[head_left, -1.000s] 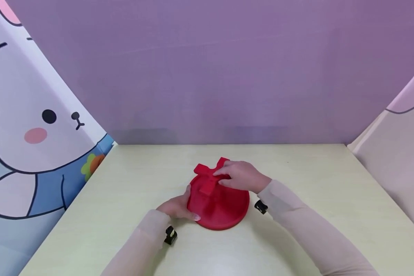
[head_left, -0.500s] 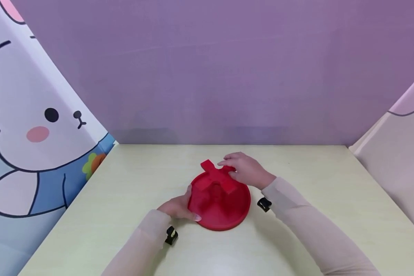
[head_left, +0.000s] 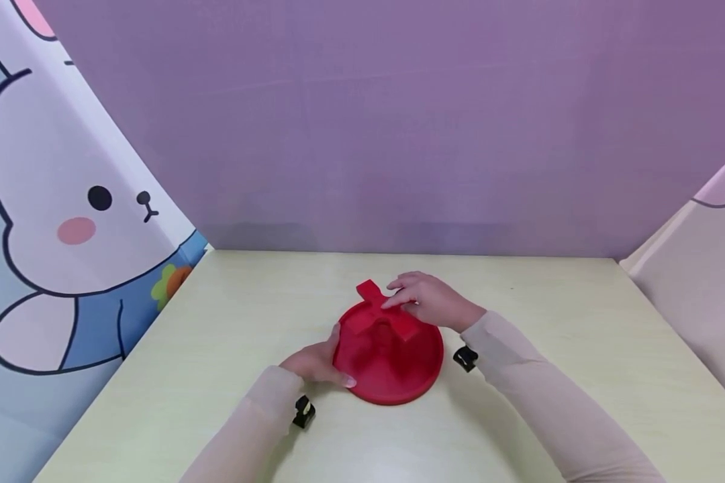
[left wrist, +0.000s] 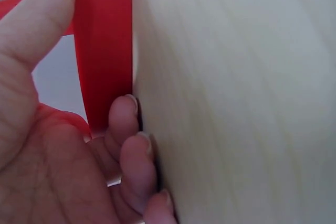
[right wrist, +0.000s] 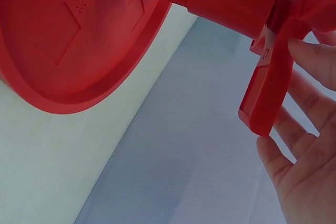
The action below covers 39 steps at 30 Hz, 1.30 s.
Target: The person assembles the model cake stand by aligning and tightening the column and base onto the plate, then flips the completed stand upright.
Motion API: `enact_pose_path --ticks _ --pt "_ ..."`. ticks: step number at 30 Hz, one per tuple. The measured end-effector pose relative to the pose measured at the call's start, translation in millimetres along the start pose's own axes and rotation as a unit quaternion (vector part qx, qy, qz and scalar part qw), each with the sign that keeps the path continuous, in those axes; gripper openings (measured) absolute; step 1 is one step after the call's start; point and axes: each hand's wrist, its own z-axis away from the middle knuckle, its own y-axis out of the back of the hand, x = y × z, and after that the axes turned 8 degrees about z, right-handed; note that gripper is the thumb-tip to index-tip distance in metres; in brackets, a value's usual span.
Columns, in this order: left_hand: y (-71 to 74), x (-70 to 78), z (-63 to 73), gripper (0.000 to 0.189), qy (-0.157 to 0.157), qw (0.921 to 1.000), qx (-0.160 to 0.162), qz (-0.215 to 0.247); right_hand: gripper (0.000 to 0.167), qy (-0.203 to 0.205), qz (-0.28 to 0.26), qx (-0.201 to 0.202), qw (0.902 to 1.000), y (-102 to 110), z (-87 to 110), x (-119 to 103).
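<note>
A red round base (head_left: 393,386) with a raised rim lies on the table. From its middle rises a thick red post (right wrist: 231,1) marked "33". On top of the post is a red cross-shaped piece (head_left: 371,292) with flat arms. My left hand (head_left: 315,362) grips the base by its left edge, the thumb against the red side and the fingertips low beside the tabletop. At the cross's right side my right hand (head_left: 433,300) holds one arm between thumb and fingers. In the head view that hand covers the far right arm.
The pale wooden table (head_left: 248,288) ends at a purple backdrop (head_left: 362,134). On the left stands a panel with a cartoon rabbit (head_left: 48,174), on the right a pale panel (head_left: 701,288). A black clip (head_left: 304,411) sits at the left wrist, another (head_left: 466,358) at the right.
The cross-shaped piece has turned clockwise as seen from above. My right hand loosened and spread its fingers, then took an arm again. The left hand kept its place on the base.
</note>
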Motion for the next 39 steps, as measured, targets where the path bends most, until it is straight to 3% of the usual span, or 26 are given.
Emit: enact_pose_path --ticks 8,18,24,28,33,36,39 --pt "0.1 -0.6 0.0 0.119 -0.010 0.9998 -0.002 -0.016 0.029 0.018 0.010 -0.011 0.9997 -1 1.9 1" --pt "0.2 -1.3 0.5 0.119 -0.014 0.9998 -0.003 -0.010 0.028 -0.038 0.006 -0.023 0.9990 -2 3.7 -5" --pt "1.9 -1.7 0.6 0.120 -0.016 0.9998 -0.007 -0.002 0.025 -0.077 0.037 -0.019 0.9962 -5 2.7 -14" --pt "2.5 -1.4 3.0 0.119 -0.022 0.9997 -0.004 -0.005 0.017 -0.078 0.046 0.008 0.9959 -2 3.4 -16" --pt "1.6 -2.0 4.3 0.119 -0.026 0.9997 -0.003 -0.002 0.026 -0.030 0.040 0.067 0.9965 -1 4.6 -10" --pt "0.9 -2.5 3.1 0.120 -0.025 0.9997 -0.003 0.001 0.036 0.001 0.043 0.064 0.9970 -2 5.3 -6" --pt "0.5 -2.2 1.6 0.120 -0.023 0.9997 -0.004 0.001 0.041 0.000 0.044 0.044 0.9981 -3 6.8 -6"
